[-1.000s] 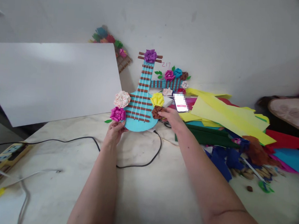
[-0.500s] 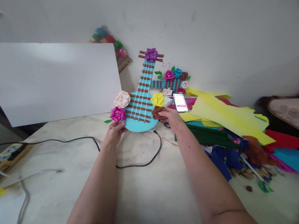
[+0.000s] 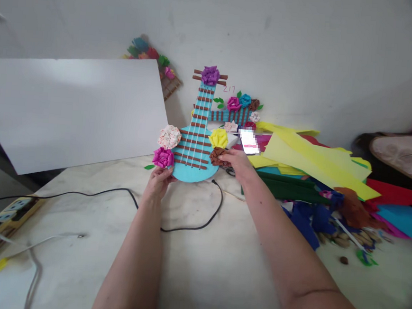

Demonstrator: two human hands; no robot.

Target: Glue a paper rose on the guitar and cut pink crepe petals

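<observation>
One white board [image 3: 75,115] stands at nine o'clock. The left hand [image 3: 158,181] holds the blue guitar [image 3: 194,146], near the view's centre, at its body's eight o'clock; the neck [image 3: 204,104] points just past twelve. At the body's three o'clock, a brown flower [image 3: 216,157] is pinched by the right hand [image 3: 238,164]; yellow paper [image 3: 315,162] lies beyond.

The wall [image 3: 306,53] behind was greyish white, with faint smudges and a small pink handwritten mark [image 3: 228,89]. Before it stood a pale counter [image 3: 204,273] — its surface was veined like marble. At the left was a large white board [image 3: 73,120], where soft light made a bright patch.
</observation>
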